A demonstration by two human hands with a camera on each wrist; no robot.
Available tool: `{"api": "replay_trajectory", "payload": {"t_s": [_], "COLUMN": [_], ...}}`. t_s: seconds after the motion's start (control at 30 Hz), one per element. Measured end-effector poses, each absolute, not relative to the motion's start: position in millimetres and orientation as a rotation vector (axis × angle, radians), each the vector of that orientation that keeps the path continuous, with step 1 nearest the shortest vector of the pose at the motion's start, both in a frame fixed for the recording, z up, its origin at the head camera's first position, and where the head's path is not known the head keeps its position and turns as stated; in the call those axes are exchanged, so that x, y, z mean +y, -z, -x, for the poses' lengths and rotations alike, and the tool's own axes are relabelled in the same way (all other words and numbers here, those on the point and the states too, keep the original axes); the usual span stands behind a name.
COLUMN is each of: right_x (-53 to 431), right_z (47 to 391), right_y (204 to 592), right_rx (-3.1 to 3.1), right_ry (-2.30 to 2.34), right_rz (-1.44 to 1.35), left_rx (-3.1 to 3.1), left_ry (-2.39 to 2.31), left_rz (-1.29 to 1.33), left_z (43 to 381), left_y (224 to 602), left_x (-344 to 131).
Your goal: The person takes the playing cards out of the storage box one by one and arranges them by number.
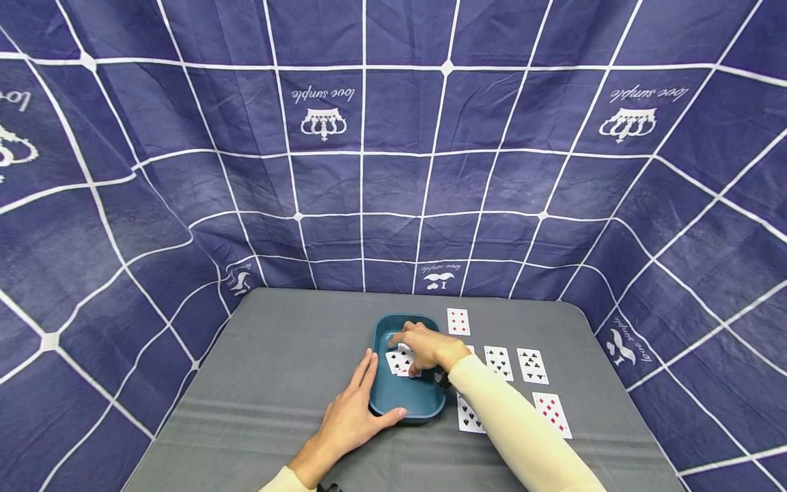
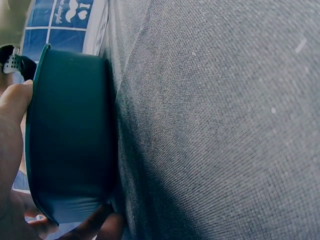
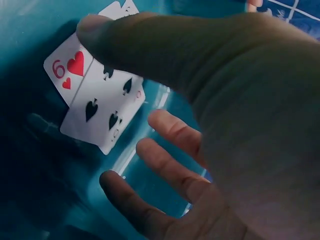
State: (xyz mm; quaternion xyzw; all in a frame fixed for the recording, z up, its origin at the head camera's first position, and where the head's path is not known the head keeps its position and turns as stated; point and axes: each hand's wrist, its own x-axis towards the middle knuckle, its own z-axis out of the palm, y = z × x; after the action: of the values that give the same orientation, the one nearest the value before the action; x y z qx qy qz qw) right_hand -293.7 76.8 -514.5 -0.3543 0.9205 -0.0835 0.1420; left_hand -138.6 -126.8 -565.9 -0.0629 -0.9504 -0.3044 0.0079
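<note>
A teal plastic tray (image 1: pixel 408 404) stands on the grey table with a few overlapping playing cards in it. In the right wrist view a spade card (image 3: pixel 90 117) lies across a six of hearts (image 3: pixel 63 70), and the corner of another card peeks out behind. My right hand (image 1: pixel 425 347) reaches into the tray with its thumb over the cards; the other fingers are spread apart from them. Whether the thumb touches a card I cannot tell. My left hand (image 1: pixel 352 412) rests against the tray's left side, fingers straight along the wall and thumb at the front rim.
Several face-up cards lie right of the tray: a four of diamonds (image 1: pixel 458 321) at the back, a spade card (image 1: pixel 498 362), a club card (image 1: pixel 532 366), a diamond card (image 1: pixel 551 414) and another spade card (image 1: pixel 470 417), partly covered by my right sleeve. Blue gridded cloth (image 1: pixel 393 184) encloses the table.
</note>
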Motion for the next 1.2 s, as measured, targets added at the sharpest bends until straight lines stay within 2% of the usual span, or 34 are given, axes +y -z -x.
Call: {"api": "replay_trajectory", "payload": {"t_s": [0.27, 1.2], "right_x": [73, 78], "right_z": [304, 297], "right_y": [533, 529], "right_rx": [2.664, 2.669], "right_ry": [0.18, 0.283], "right_rz": [1.046, 1.027], "left_rx": [-2.98, -2.987], "left_ry": [0.969, 0.963], "left_rz": [0.203, 0.21], "left_z": [139, 140], "left_y": [565, 566], "left_x": [-126, -126]}}
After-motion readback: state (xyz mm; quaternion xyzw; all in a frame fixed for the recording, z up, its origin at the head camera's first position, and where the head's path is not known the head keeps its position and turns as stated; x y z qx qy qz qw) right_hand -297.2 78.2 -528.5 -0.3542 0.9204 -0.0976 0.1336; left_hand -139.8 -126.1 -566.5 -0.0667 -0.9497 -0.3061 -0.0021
